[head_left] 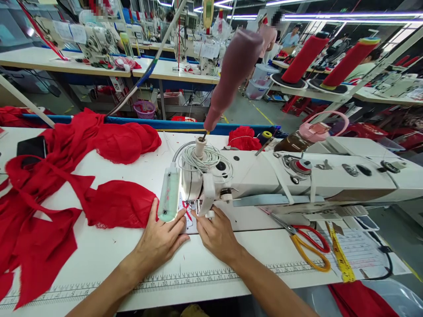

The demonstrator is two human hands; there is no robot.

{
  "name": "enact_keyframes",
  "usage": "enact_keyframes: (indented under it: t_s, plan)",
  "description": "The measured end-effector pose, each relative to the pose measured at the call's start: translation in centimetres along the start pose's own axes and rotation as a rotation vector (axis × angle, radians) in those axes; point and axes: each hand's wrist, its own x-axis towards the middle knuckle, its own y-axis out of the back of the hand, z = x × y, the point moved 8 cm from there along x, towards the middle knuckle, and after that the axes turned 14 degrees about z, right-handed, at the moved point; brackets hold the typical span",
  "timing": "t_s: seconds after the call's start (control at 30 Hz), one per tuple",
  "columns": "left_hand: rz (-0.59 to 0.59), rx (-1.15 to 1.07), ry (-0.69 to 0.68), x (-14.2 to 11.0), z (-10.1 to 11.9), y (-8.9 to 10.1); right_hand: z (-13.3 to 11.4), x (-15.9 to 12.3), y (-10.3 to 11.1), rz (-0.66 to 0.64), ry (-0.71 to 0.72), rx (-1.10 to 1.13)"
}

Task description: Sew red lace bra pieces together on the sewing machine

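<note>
A small red strip (187, 210) lies under the front end of the sewing machine (256, 174), right by its metal foot (197, 207). It looks thin and a bit crossed over itself. A bigger piece of red cloth (120, 204) lies on the white surface (109, 246), to the left of the sewing machine.

The left hand (161, 233) is in front of the sewing machine, at its left end. Its fingers are a little spread and lie mostly flat. One fingertip is at the edge of the bigger red cloth, and no pinch shows. The right hand (216, 231) is just in front of the sewing machine, with bent fingers close to the foot. Some of its tips are hidden, so I cannot tell if they grip the strip.

To do this part well, it seems best to press softly and make the strip lie flat and straight. Light hands should guide it, with no hard pulling. Fingertips are safest beside the foot, never under it. The bigger cloth could catch or fold, so it should sit clear of the sewing machine.
</note>
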Motion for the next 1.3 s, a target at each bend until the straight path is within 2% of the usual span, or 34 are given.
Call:
enact_keyframes:
  t_s: [0.33,0.57,0.63,0.77,0.83,0.97,1.07,1.17,1.23,1.3]
  plan:
    - [0.021,-0.027,0.021,-0.5,-0.2,-0.3,0.2,-0.2,-0.2,-0.007,-0.012,0.009]
    - [0.034,-0.124,0.069,-1.5,1.5,1.9,0.9,-0.4,-0.4,0.046,-0.074,0.056]
    - [0.044,-0.155,0.146,-1.3,1.4,2.3,1.2,-0.4,-0.6,0.045,-0.089,0.052]
    - [0.076,-0.159,0.536,-1.3,-1.7,1.5,1.4,-0.2,-0.2,0.034,-0.12,0.04]
    - [0.06,-0.159,0.647,-1.4,-2.7,0.6,1.4,-0.2,0.9,0.022,-0.122,0.032]
    - [0.007,-0.243,0.694,-1.3,-2.9,-0.6,2.8,-1.4,5.4,0.004,-0.164,-0.038]
    - [-0.017,-0.346,0.766,-1.4,-2.9,-0.7,6.1,-3.9,10.0,-0.017,-0.225,-0.263]
    - [-0.056,-0.514,0.858,-1.5,-2.6,-0.6,10.8,-7.5,13.7,-0.138,-0.327,-0.538]
    - [-0.094,-0.656,0.904,-1.5,-2.1,-0.6,13.7,-9.9,15.2,-0.243,-0.38,-0.674]
    - [-0.138,-0.869,0.983,-1.5,-1.4,-0.7,15.7,-11.7,15.8,-0.349,-0.417,-0.701]
